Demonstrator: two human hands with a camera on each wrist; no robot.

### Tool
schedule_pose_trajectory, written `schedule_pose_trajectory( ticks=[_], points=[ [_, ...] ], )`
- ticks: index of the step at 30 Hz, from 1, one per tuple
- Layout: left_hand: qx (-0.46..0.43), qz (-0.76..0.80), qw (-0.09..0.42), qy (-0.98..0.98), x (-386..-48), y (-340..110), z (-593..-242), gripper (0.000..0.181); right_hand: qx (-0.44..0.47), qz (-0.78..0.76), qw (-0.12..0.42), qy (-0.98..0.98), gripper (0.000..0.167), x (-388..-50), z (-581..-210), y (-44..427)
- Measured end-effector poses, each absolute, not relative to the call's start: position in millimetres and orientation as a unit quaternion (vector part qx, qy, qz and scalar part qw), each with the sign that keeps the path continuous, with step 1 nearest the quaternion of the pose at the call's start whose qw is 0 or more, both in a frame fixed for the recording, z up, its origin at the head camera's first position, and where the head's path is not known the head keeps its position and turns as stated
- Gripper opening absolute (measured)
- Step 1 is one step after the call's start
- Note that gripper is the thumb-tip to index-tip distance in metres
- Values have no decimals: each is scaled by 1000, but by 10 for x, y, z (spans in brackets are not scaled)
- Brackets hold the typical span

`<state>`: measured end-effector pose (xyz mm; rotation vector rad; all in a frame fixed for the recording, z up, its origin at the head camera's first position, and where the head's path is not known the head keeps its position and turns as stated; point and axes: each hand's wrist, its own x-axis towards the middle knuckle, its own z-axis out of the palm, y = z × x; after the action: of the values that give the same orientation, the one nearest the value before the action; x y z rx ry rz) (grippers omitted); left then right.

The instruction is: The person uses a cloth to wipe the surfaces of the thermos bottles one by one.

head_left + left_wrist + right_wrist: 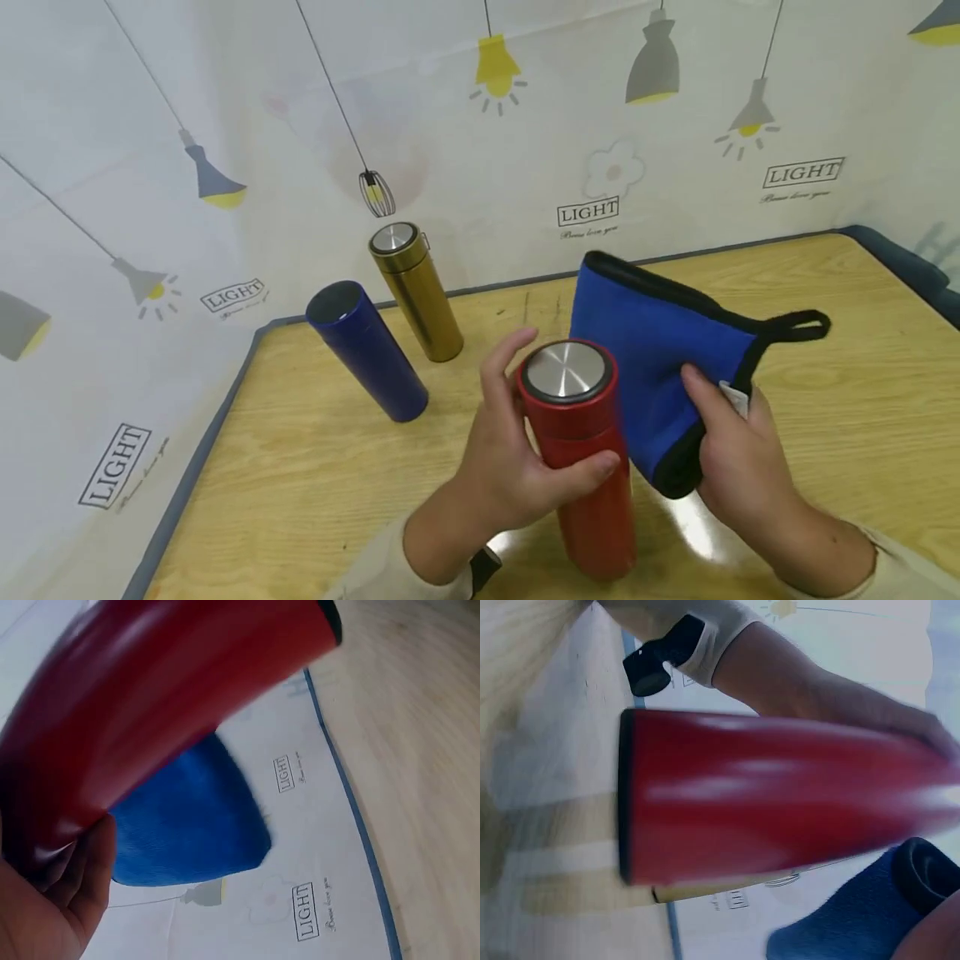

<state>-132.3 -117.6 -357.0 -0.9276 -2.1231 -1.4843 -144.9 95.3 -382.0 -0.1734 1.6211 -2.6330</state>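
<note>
My left hand (510,462) grips a red thermos flask (592,512) round its upper body, below the brushed-metal lid, with the thumb across the front. The left wrist and right wrist views show the flask's dark-rimmed base held off the table. Just to the right, my right hand (738,454) holds a folded blue cloth (637,333) with black edging and a hanging loop, thumb on top and a white label beside it. In the head view the cloth's near edge is partly behind the flask. Most right-hand fingers are hidden underneath the cloth.
A blue flask (371,358) and a gold flask (422,300) stand upright at the table's back left. The wooden table (285,492) meets a white sheet (450,183) printed with lamps. A black device (660,660) is strapped at my left wrist.
</note>
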Motion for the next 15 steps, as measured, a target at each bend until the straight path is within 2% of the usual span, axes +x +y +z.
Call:
schedule_pose_trajectory(
  ticks=[3, 8, 15],
  points=[
    [-285, -538, 131, -783, -1289, -1146, -3565, 100, -132, -898, -41, 417, 33, -1409, -3815, 936],
    [-243, -518, 73, -817, -1275, -1108, -3542, 84, -212, -907, -84, 353, 40, -1361, -3821, 950],
    [-270, -479, 81, -831, -1285, -1086, -3554, 82, -314, -760, -218, 525, 42, -1295, -3780, 942]
  ],
)
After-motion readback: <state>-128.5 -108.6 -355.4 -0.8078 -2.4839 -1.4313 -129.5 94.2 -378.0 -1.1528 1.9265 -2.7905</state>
